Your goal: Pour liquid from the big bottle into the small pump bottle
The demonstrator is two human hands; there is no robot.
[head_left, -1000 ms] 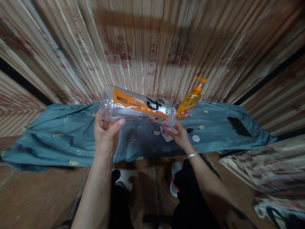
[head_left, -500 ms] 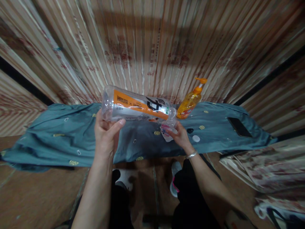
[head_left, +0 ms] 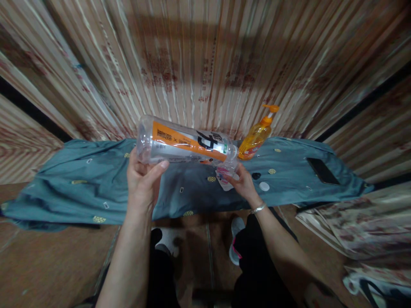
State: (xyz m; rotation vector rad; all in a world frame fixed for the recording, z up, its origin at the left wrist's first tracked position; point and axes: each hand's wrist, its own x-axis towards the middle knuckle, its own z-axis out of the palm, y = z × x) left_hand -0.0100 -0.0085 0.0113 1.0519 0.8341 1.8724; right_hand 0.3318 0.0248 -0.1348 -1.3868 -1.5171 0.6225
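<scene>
Clear plastic bottle (head_left: 189, 143): left grip (head_left: 143, 176) curled round base, right grip (head_left: 243, 182) closed on neck; over-squeezing could dent it.

Between the left hand (head_left: 144, 177) and right hand (head_left: 243, 182), the plastic bottle (head_left: 189, 147)'s orange label (head_left: 183, 140) shows "×" (head_left: 175, 140) among unreadable black characters (head_left: 207, 140).

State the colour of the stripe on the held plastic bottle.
The stripe is orange with black lettering; see the head view.

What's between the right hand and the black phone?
Head view: a small black object and a white disc lie on the teal cloth between the right hand and the black phone.
</scene>
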